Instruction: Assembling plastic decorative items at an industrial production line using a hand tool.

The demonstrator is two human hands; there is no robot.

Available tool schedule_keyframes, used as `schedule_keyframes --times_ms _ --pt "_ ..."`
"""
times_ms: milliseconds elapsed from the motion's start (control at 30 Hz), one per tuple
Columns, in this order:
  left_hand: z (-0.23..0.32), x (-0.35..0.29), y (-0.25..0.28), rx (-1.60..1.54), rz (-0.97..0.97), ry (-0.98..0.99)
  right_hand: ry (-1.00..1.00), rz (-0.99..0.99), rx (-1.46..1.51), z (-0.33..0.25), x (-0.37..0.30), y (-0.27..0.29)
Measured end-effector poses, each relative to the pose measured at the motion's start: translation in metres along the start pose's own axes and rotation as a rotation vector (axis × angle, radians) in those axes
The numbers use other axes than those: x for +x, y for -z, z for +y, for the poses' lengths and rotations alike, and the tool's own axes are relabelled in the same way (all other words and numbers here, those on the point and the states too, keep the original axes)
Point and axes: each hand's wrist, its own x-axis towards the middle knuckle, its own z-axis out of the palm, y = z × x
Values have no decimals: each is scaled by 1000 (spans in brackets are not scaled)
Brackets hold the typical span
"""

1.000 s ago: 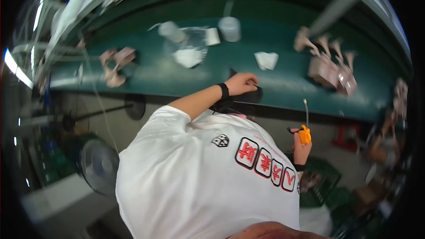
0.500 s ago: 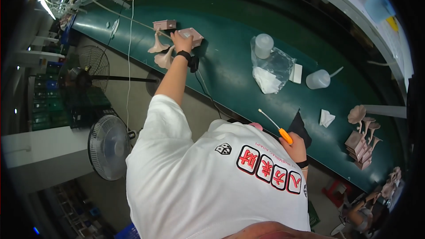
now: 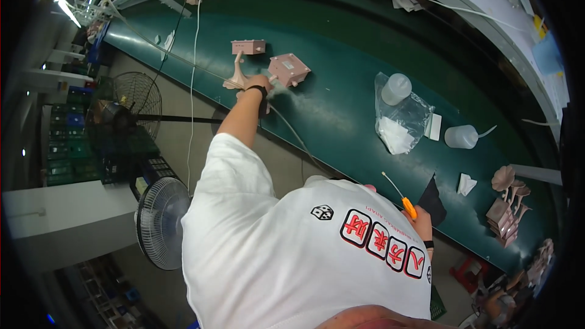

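My left hand (image 3: 258,81) is closed at the horn end of a pink gramophone-shaped piece, its fingers mostly hidden. The piece's box (image 3: 289,69) lies tipped on the green bench just beyond the hand, its flat underside with small feet showing. Beside it is a second pink gramophone-shaped piece (image 3: 248,47), its box farther off and its flared horn pointing toward me. Near the bench's front edge, my right hand (image 3: 420,219) grips an orange-handled screwdriver (image 3: 409,208), its thin shaft pointing up and left. A dark cloth (image 3: 432,202) lies by that hand.
A clear plastic bag (image 3: 407,119) with white contents lies mid-bench beside a translucent bottle (image 3: 397,89). Another bottle (image 3: 461,137) with a spout lies to the right. Several pink gramophone pieces (image 3: 503,213) are grouped at far right. A fan (image 3: 163,222) stands left of me; cables hang across the bench.
My left hand has shifted from the top of the pink box to its horn end, leaving the underside exposed. My right hand still holds the screwdriver. The whole view has shifted slightly.
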Motion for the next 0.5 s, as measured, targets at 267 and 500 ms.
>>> schedule_keyframes --times_ms 267,500 --pt "18 -134 12 -796 652 -489 54 -47 -114 -19 -7 0" --pt "98 -304 -23 -1386 962 -474 264 20 14 -2 -42 5"
